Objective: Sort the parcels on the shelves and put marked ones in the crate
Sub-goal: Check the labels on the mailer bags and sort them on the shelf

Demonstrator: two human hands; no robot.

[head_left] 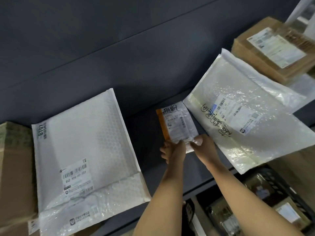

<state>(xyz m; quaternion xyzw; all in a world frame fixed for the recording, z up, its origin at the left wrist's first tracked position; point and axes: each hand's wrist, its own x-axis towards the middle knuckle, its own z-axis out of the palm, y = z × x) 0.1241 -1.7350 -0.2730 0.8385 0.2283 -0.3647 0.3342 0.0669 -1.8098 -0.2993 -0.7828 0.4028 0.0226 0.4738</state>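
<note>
A parcel depot: dark shelf (153,65) stacked with labelled bubble mailers (85,142) and cardboard boxes (265,53).

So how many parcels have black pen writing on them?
2: the small parcel both hands hold mid-shelf, and the big mailer right of it. Others may hide marks.

White bubble mailer (81,150): label "862-X06-00-707", edge "8107". Small orange-edged parcel (177,124) and large clear mailer (238,116): handwritten characters, unreadable.
</note>
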